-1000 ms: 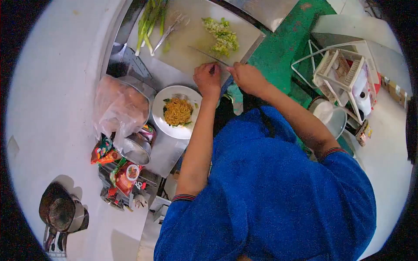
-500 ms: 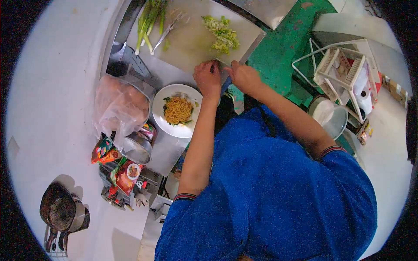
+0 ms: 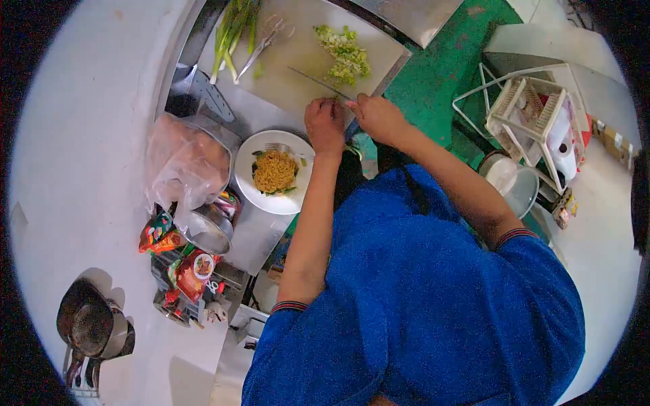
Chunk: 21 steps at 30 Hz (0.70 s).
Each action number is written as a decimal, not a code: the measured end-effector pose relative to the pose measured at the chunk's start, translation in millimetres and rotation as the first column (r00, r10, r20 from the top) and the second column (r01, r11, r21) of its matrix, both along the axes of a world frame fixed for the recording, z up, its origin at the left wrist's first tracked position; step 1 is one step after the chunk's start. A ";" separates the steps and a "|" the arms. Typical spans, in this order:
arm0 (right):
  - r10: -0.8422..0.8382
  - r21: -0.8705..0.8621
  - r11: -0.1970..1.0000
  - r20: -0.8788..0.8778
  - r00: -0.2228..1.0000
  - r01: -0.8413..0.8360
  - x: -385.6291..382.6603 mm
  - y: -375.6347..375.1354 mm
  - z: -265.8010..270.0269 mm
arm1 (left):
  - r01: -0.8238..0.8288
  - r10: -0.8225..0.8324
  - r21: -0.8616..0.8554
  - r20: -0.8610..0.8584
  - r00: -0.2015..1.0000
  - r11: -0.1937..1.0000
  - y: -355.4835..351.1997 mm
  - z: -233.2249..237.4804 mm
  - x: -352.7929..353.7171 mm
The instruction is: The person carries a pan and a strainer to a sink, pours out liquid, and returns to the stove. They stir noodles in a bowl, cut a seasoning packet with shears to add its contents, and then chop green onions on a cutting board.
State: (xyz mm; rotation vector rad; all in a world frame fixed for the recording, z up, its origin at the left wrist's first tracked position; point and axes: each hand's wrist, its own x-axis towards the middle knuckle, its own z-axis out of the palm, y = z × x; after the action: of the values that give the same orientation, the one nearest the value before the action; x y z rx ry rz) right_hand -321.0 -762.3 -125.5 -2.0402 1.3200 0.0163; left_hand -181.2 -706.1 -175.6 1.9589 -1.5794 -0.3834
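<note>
My right hand is closed on the handle of a knife, whose thin blade lies across the cutting board. Beside it, at the board's near edge, my left hand has its fingers curled together; what they hold, if anything, is hidden. Chopped greens form a heap beyond the knife. Whole green onions and a pair of scissors rest at the board's left. A white plate with noodles and a fork stands left of my left forearm.
A plastic bag, a metal bowl and food packets crowd the left side. Pans hang at lower left. On the right are a white rack and a clear container.
The knife blade now shows at length across the board, pointing up and left; before, it was mostly out of sight by my fingers. Both hands have barely shifted.
</note>
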 end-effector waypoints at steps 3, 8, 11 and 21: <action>0.058 0.007 0.998 0.006 0.998 -0.058 -3.8 0.4 7.2 | -0.028 0.028 0.103 0.001 1.000 0.994 -3.4 -1.1 0.7; -0.009 0.034 0.999 -0.025 1.000 0.010 -1.5 8.2 4.8 | -0.053 0.047 0.127 0.051 0.998 0.990 -6.6 1.6 3.4; -0.049 0.038 0.998 -0.011 0.999 0.050 -0.5 14.0 -0.8 | -0.058 0.049 0.132 0.069 0.996 0.990 -5.9 2.1 4.4; -0.097 0.003 0.995 -0.036 0.995 0.098 0.3 20.2 -11.6 | -0.052 0.049 0.068 0.051 0.998 0.996 -4.9 -0.2 2.7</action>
State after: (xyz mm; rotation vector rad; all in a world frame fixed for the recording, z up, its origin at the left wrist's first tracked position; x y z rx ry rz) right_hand -320.8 -742.1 -137.1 -1.9775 1.4388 0.0118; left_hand -178.5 -710.9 -175.7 2.0716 -1.5627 -0.3769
